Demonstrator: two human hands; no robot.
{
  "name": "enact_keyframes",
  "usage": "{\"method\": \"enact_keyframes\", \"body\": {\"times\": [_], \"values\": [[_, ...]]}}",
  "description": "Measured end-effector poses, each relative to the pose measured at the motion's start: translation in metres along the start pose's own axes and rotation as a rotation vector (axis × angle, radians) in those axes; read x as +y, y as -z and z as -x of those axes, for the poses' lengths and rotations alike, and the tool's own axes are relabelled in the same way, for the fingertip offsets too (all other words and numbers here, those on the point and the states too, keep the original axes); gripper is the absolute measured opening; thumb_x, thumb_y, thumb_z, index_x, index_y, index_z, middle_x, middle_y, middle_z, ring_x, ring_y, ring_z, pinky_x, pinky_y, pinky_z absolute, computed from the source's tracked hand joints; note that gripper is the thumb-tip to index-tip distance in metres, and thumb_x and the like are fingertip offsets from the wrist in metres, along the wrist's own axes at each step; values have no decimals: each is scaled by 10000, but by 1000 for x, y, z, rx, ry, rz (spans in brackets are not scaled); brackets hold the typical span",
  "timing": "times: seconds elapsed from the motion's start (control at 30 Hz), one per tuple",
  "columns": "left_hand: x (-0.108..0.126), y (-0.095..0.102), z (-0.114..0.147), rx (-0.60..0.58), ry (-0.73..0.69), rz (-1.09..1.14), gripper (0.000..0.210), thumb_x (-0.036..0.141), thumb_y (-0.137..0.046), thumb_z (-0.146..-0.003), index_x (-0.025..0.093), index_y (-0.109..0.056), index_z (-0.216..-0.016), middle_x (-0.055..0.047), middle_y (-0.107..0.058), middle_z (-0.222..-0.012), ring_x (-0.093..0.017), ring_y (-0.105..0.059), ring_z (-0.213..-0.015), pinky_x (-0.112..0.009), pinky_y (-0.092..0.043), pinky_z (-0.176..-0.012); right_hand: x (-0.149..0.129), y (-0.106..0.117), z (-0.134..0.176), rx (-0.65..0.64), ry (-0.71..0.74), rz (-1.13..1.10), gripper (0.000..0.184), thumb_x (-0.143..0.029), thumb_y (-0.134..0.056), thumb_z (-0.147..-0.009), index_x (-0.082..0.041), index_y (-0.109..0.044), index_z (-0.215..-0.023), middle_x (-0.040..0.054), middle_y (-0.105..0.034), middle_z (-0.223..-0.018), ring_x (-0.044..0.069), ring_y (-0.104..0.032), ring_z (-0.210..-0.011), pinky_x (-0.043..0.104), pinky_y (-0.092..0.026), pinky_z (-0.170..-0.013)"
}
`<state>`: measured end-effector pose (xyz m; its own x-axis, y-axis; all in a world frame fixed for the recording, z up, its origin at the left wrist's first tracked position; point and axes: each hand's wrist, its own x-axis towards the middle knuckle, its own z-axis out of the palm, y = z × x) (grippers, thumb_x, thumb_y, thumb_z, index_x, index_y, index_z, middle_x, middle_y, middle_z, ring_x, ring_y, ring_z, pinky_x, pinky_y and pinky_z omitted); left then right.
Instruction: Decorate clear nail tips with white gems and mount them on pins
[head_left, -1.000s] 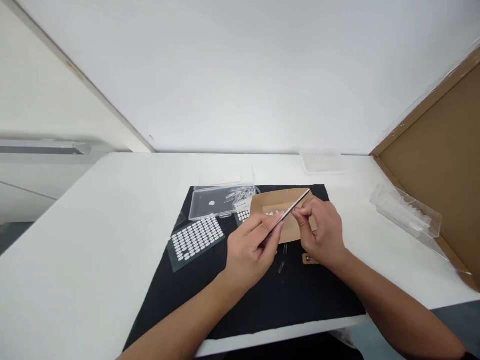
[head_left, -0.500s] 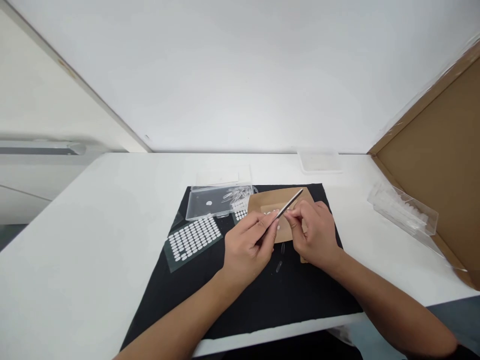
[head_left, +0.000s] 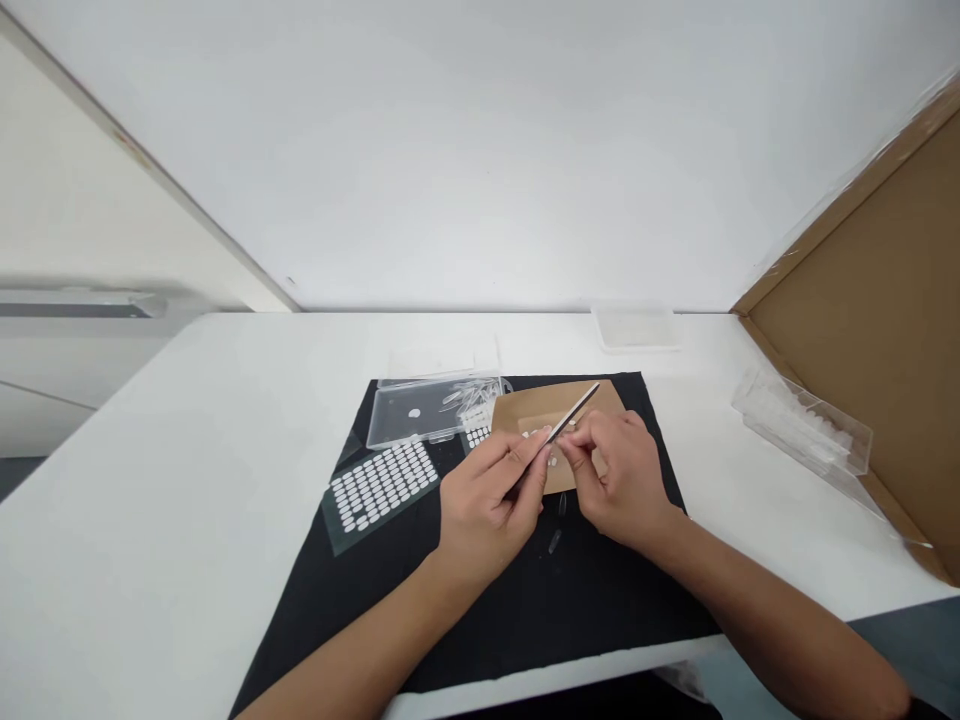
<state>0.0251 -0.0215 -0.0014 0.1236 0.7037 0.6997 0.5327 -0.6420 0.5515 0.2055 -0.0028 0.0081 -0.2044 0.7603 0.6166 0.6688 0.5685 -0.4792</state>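
In my left hand point(head_left: 491, 490) is a nail file point(head_left: 574, 412), thin and flat, dark with a light edge, pointing up and to the right. My right hand point(head_left: 619, 470) is closed in a pinch right beside the file's edge. Between those fingertips is something small, probably a clear nail tip, mostly hidden. Beneath both hands lies a brown card point(head_left: 517, 405) with small whitish pieces on it. Two clear nail tips point(head_left: 555, 541) rest on the black cloth point(head_left: 585, 610) just below. Left of my hands lies a dark green sheet point(head_left: 341, 543) with rows of white ovals.
A clear plastic box point(head_left: 386, 425) holding several clear nail tips stands behind the green sheet. Farther back is a shallow clear tray point(head_left: 637, 330). Another clear box point(head_left: 802, 420) with nail tips sits at the right, near an upright cardboard panel point(head_left: 870, 300).
The whole view has shifted slightly. My right fingertips have moved a little down along the file's edge, and both hands keep their grip.
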Motion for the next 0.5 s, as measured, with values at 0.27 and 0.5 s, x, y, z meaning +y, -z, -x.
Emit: {"method": "enact_keyframes", "body": {"times": [0.27, 0.5], "values": [[-1, 0, 0, 13, -17, 1, 259, 82, -671, -987, 189, -765, -1203, -24, -743, -885, -99, -706, -669, -211, -595, -693, -3, -2, -1, 4, -23, 5, 228, -208, -564, -1028, -232, -496, -811, -34, -627, -700, 148, -576, -631, 353, -341, -715], [2, 1, -2, 32, 3, -3, 257, 84, -669, -992, 195, -762, -1204, -3, -717, -849, -69, -667, -595, -190, -571, -632, -3, -1, -6, 25, 4, -31, 225, -193, -589, -1015, -230, -494, -814, -48, -603, -692, 139, -557, -616, 347, -345, -715]]}}
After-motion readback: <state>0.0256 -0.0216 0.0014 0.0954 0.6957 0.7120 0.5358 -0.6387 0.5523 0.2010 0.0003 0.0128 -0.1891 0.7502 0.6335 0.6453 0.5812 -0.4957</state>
